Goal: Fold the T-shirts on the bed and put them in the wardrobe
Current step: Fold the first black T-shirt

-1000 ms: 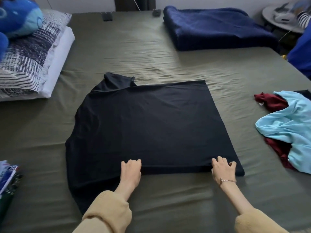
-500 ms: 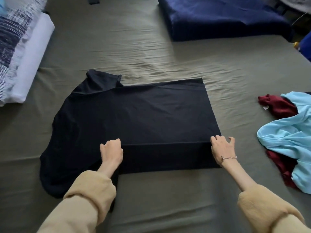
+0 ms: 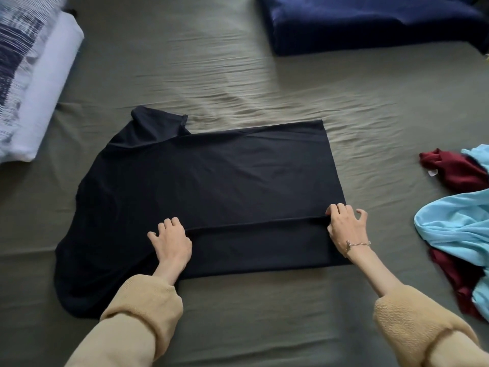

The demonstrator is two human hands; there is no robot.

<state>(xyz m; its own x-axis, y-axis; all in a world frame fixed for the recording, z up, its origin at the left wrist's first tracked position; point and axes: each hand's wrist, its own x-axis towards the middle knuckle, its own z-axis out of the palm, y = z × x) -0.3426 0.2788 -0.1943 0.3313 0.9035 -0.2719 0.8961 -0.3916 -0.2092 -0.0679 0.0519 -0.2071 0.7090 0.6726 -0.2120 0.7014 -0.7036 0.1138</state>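
Observation:
A black T-shirt (image 3: 211, 181) lies spread on the olive bed sheet (image 3: 238, 75), its near long edge turned over onto itself. My left hand (image 3: 172, 242) grips that folded-over edge near the shirt's middle. My right hand (image 3: 344, 226) pinches the same edge at the shirt's right side, a thin bracelet on its wrist. One sleeve (image 3: 156, 123) sticks out at the far left. A light blue T-shirt (image 3: 457, 223) lies crumpled on a dark red one (image 3: 455, 170) at the right.
A folded navy blanket (image 3: 370, 22) sits at the far right of the bed. Striped and white pillows (image 3: 31, 83) lie at the far left. Bare sheet stretches between the black shirt and the blanket.
Both hands have carried the shirt's near edge away from me, over the shirt, so the turned-over strip is wider. The camera has tilted down and closer.

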